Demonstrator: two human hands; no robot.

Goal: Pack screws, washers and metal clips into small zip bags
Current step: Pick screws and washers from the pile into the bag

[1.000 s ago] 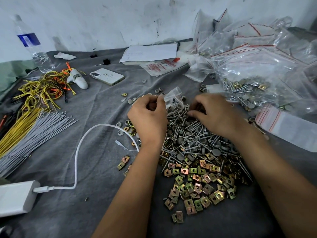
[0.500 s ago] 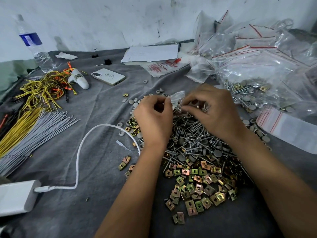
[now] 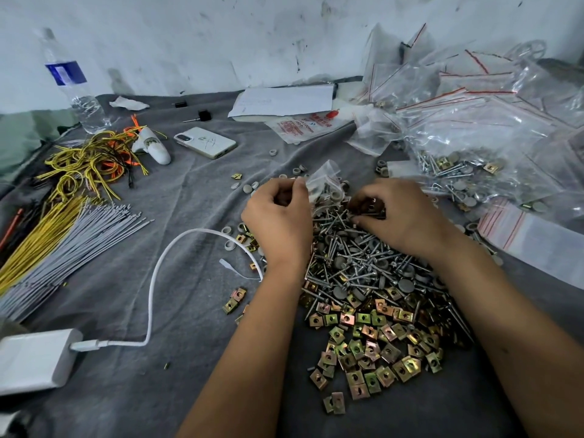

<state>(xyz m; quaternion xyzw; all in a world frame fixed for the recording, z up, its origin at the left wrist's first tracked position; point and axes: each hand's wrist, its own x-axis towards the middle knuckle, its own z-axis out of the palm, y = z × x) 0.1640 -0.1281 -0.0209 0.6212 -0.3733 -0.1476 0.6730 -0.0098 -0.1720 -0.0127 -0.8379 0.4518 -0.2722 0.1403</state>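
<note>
My left hand pinches the edge of a small clear zip bag that stands up behind the heap, with a few parts inside. My right hand lies on the far end of the pile of silver screws, fingers curled around some screws. Grey round washers are mixed into the screws. Brass-coloured square metal clips spread out nearer to me. All of it lies on a grey cloth.
Filled and empty zip bags are heaped at the right. A stack of flat bags lies right of my right arm. A white cable and power bank, cable ties, yellow wires, phone and bottle occupy the left.
My right hand has dropped from the bag's mouth back down onto the screw pile. My left hand still holds the bag, which now stands more upright.
</note>
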